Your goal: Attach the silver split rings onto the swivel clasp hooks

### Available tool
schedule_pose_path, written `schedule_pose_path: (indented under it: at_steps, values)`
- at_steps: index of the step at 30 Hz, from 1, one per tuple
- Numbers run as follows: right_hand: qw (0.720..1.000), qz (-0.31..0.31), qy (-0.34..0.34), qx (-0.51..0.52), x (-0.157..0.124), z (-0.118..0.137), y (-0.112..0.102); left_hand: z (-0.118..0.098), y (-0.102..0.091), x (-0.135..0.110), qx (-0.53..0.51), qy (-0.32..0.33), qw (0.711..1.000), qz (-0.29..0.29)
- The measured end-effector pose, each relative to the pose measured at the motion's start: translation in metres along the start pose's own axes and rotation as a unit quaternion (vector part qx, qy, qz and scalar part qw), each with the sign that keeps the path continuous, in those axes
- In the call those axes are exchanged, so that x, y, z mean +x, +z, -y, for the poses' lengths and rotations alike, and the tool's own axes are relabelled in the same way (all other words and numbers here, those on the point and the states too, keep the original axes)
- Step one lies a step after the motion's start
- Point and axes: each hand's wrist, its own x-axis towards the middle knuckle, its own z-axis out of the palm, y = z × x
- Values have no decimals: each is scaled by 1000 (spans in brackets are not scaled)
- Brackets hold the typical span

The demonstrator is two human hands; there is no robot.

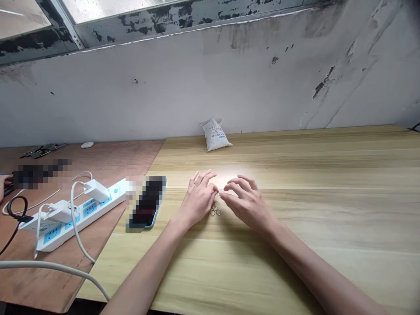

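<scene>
A small heap of thin metal rings (215,210) lies on the light wood tabletop (311,210), just below my hands. My left hand (199,199) and my right hand (246,205) rest curved over the table on either side of the heap. Their fingertips nearly meet above it. Something tiny may sit between those tips, but I cannot tell. My left hand wears a small ring on one finger.
A white printed pouch (215,134) leans against the wall. A blurred phone (147,203) lies left of my hands. A white and blue power strip (75,214) with chargers and cables sits on a plywood board (121,162). Another person's hand (3,186) enters at the left edge.
</scene>
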Motion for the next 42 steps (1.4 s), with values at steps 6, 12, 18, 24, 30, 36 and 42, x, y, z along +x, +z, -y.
schedule_pose_path:
  at_steps: [6, 12, 18, 24, 30, 36, 42]
  values:
    - [997, -5, -80, 9, 0, 13, 2, 6, -1, -1, 9, 8, 1000, 8]
    - [998, 53, 43, 13, -5, -20, -2, 30, -19, -4, -25, 34, 999, 14]
    - [986, 141, 45, 77, -10, -34, -9, 43, -27, -8, -109, 35, 989, 91]
    - [981, 132, 71, 120, -7, -29, -15, 65, -23, -9, -66, -34, 997, 32]
    - [979, 139, 78, 124, -9, -29, -8, 71, -11, -7, 41, -62, 997, -9]
    - [979, 133, 84, 129, -10, -28, -5, 65, -8, -3, 47, -42, 998, -23]
    - [977, 134, 92, 137, -9, -27, -5, 61, -11, -3, 25, -34, 999, -28]
